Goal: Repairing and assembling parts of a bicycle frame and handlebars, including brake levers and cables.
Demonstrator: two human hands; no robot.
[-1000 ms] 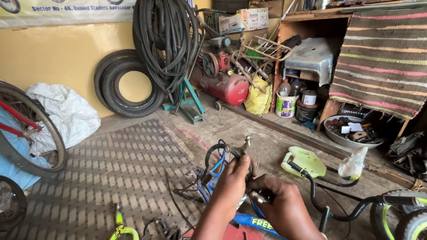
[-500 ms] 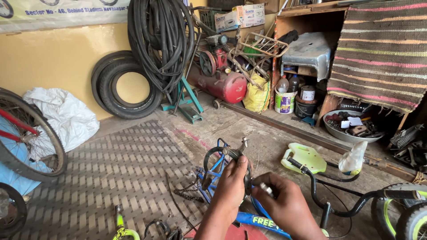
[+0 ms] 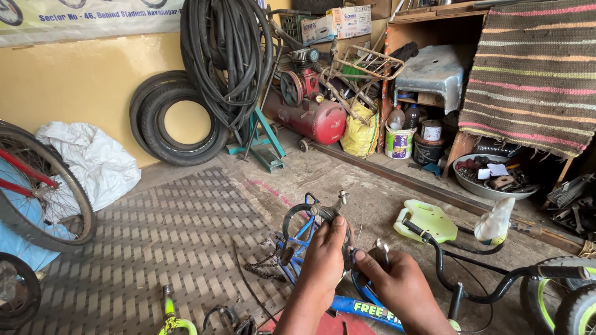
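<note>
Far to the left of the fingers stands a bicycle wheel [image 3: 43, 192] against a white sack [image 3: 93, 161]. Beyond it two tyres [image 3: 177, 121] lean on the yellow wall, with black hoses [image 3: 226, 56] hanging above them.

A loose chain [image 3: 264, 267] lies on the floor just left of the left hand [image 3: 323, 260]. That hand wraps over the small wheel rim [image 3: 310, 226] of a blue child's bike frame [image 3: 298, 245] lying on the floor; its fingers are pressed together along the rim, with the thumb on the near side.

Just right of it, touching or nearly so, the right hand [image 3: 397, 279] pinches a small metal tool [image 3: 382, 251] between thumb and fingers, its tip standing up above the knuckles. What the tool bites on is hidden behind the hands.

The frame and rim look stiff and fairly light, steel that will not give. The rim offers a firm, round hold, as does the frame tube beside it; greasy parts near the chain could be slippery. The tool is small and hard, so a tight pinch low on its shank seems the sure hold.

Right of the fingers runs a black handlebar [image 3: 490, 291], with a green seat [image 3: 428, 220] behind it and a green-rimmed wheel [image 3: 568, 304] at the far edge. A red compressor [image 3: 307, 111] sits well beyond.
</note>
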